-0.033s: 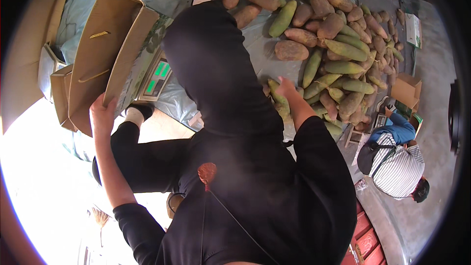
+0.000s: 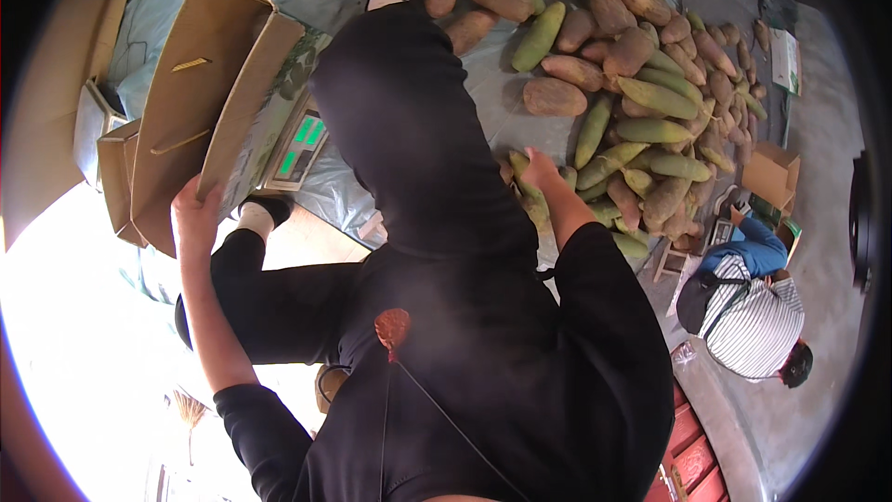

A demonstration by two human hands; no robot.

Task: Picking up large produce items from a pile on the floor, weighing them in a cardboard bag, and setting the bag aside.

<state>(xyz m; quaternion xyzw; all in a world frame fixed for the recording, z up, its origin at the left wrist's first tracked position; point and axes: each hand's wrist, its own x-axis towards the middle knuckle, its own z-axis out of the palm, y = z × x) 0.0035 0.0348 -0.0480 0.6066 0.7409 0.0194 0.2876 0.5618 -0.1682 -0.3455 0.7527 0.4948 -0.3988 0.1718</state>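
My left hand (image 2: 196, 216) grips the near edge of an open cardboard box (image 2: 243, 98), with the fingers over its rim. The box tilts on a scale (image 2: 297, 149) with a green lit display, left of my raised leg. My right hand (image 2: 546, 173) is closed against a long green vegetable (image 2: 525, 188) at the near left side of a large pile, just right of my leg. Its fingers are partly hidden. The pile mixes long green vegetables (image 2: 653, 130) and thick brownish-pink ones (image 2: 555, 97); their exact kind I cannot make out.
A co-worker in a striped top (image 2: 754, 327) crouches at the right, beside a small open carton (image 2: 773, 177). Another large cardboard piece (image 2: 56, 93) stands at the far left. Plastic sheeting (image 2: 325, 200) covers the ground. A broom (image 2: 190, 409) lies at the lower left.
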